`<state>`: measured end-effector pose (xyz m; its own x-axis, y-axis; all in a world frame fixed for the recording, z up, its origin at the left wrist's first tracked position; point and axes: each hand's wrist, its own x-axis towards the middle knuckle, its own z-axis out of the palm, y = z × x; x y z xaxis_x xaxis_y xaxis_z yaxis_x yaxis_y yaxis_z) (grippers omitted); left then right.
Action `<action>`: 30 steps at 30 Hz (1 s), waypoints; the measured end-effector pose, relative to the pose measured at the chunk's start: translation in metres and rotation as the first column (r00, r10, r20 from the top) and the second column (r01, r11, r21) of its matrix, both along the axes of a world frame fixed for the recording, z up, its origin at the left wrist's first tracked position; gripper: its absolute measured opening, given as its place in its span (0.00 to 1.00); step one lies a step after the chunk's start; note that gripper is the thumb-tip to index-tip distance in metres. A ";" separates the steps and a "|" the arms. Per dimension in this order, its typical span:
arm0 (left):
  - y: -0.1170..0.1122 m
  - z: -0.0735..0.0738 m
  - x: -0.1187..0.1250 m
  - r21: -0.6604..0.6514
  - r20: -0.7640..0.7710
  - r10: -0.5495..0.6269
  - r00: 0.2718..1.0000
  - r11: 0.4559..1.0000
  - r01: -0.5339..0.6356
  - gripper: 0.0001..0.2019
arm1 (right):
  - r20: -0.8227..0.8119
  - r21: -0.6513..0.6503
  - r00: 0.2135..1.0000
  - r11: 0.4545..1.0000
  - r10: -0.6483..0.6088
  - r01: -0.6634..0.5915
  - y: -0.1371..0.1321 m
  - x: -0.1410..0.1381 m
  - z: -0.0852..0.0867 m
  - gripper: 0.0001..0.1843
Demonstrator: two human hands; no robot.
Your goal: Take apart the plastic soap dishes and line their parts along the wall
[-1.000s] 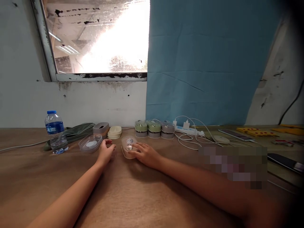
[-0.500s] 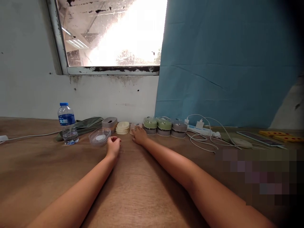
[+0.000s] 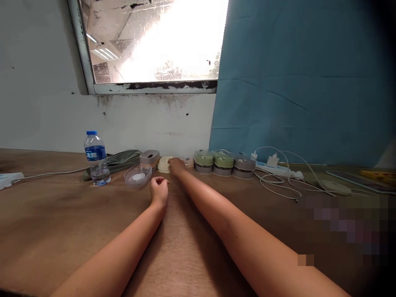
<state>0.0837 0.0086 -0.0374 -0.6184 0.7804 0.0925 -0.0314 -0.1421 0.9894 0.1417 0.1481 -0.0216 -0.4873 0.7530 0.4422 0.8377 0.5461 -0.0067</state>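
My right hand (image 3: 178,166) reaches over the right side of a short stack of cream-coloured shallow pieces (image 3: 163,165). Its fingertips lie at the top of the stack; I see nothing lifted in them. Just right of that hand a pale pinkish container (image 3: 189,164) is partly hidden. My left hand (image 3: 159,192) hovers low over the table, fingers curled in toward the thumb; whatever they may hold does not show. Beside it on the left sits a clear plastic tray (image 3: 138,176) with a white round patch.
Two green-lidded boxes (image 3: 203,161) and a grey box (image 3: 244,166) stand to the right, a grey-brown box (image 3: 149,159) to the left. A water bottle (image 3: 96,161), a dark green cloth (image 3: 121,161), a power strip (image 3: 275,168) with white cables and a phone (image 3: 355,180) lie along the wall.
My right hand has moved left from the pinkish container to the cream stack. My left hand stays curled near the clear tray. The view has shifted slightly left.
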 end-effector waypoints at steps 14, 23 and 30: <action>0.001 0.010 -0.025 0.166 -0.120 0.168 0.978 0.975 -0.147 0.07 | -0.126 -0.162 0.893 0.879 0.433 -0.449 -0.084 0.099 0.034 0.10; 0.042 0.035 -0.055 0.072 -0.984 0.102 0.147 0.977 -0.201 0.10 | 0.156 -0.252 0.827 0.832 0.540 -0.495 -0.188 0.238 0.013 0.14; 0.101 0.057 -0.073 -0.058 -0.927 -0.041 0.373 0.998 -0.036 0.10 | 0.150 -0.211 0.911 0.912 0.385 -0.351 -0.193 0.262 -0.003 0.16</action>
